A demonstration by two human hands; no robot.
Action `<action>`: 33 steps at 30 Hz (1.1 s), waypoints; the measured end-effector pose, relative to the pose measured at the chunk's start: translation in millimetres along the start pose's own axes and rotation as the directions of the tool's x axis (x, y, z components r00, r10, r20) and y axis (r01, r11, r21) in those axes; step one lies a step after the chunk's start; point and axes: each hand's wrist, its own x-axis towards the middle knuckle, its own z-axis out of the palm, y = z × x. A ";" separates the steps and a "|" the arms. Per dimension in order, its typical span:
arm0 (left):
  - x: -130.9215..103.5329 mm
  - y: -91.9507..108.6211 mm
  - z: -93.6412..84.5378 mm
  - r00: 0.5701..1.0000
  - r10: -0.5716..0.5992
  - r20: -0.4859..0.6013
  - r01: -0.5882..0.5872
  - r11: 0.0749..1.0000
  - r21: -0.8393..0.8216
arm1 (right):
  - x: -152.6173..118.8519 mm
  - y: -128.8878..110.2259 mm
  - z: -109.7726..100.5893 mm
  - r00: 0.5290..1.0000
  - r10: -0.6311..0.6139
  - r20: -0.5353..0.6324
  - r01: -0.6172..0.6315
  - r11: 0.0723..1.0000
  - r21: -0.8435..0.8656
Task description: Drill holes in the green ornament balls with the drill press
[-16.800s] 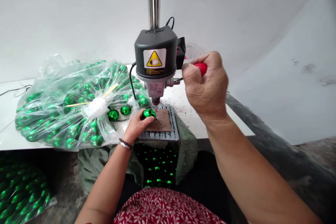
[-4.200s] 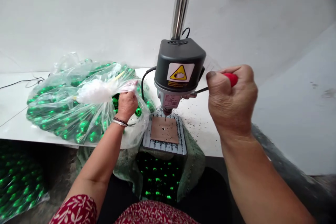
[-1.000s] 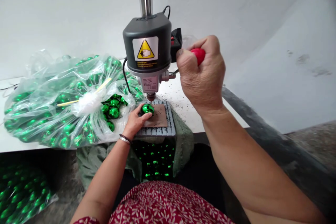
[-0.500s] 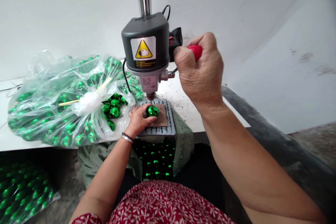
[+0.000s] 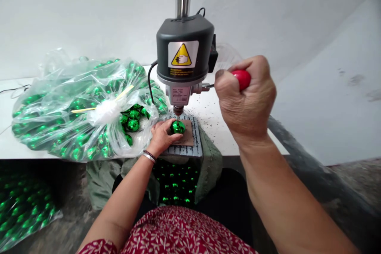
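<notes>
A shiny green ball [image 5: 177, 127] rests on a brown board [image 5: 188, 139] on the base of a small drill press [image 5: 185, 49]. My left hand [image 5: 163, 137] holds the ball from its left side, thumb in front and fingers behind. The thin drill bit [image 5: 177, 118] points straight down at the top of the ball; whether it has entered cannot be made out. My right hand [image 5: 245, 99], to the right of the machine's head, is closed around the red knob [image 5: 242, 79] of the press lever.
An opened clear plastic bag [image 5: 74, 115] of green balls lies on the white table [image 5: 218, 143] at left. Dark shavings are scattered around the press base [image 5: 196, 151]. Below the table edge are more green balls [image 5: 178, 182] beside green cloth, and another filled bag [image 5: 24, 210].
The view has shifted, so the press appears farther right. My right hand has brought the lever knob lower relative to the machine's head. My left hand keeps its hold on the ball.
</notes>
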 end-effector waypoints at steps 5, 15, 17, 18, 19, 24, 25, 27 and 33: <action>-0.3 -3.9 3.0 1.000 0.027 -0.015 -0.027 1.000 -0.010 | -10.8 -1.2 -2.0 0.999 0.006 -0.034 -0.008 0.998 -0.058; -1.2 -8.5 6.8 0.999 0.040 -0.015 -0.041 0.999 -0.033 | -23.9 3.6 0.0 0.994 -0.037 -0.105 0.026 0.994 -0.106; -1.4 -9.6 7.5 0.999 0.042 -0.014 -0.043 0.998 -0.038 | -29.2 6.0 1.5 0.991 -0.047 -0.126 0.034 0.994 -0.104; -1.3 -10.1 7.7 0.999 0.042 -0.012 -0.042 0.998 -0.042 | -31.9 7.1 2.2 0.989 -0.050 -0.138 0.036 0.994 -0.101; -1.3 -10.5 7.9 0.999 0.041 -0.010 -0.041 0.998 -0.045 | -34.4 8.0 3.0 0.987 -0.053 -0.151 0.039 0.994 -0.098; -1.1 -10.4 7.5 0.999 0.036 -0.007 -0.037 0.998 -0.054 | -42.9 10.8 6.6 0.971 -0.081 -0.227 0.064 0.995 -0.081; -1.2 -10.1 7.3 0.999 0.035 -0.006 -0.035 0.998 -0.055 | -44.4 11.6 7.1 0.968 -0.088 -0.237 0.071 0.994 -0.080; -1.3 -9.6 7.3 1.000 0.030 -0.007 -0.030 0.998 -0.060 | -49.1 14.5 8.0 0.964 -0.089 -0.249 0.072 0.994 -0.078; -1.8 -11.2 9.2 0.999 0.031 -0.016 -0.032 0.997 -0.072 | -77.3 29.4 10.1 0.974 -0.103 -0.202 0.096 0.994 -0.043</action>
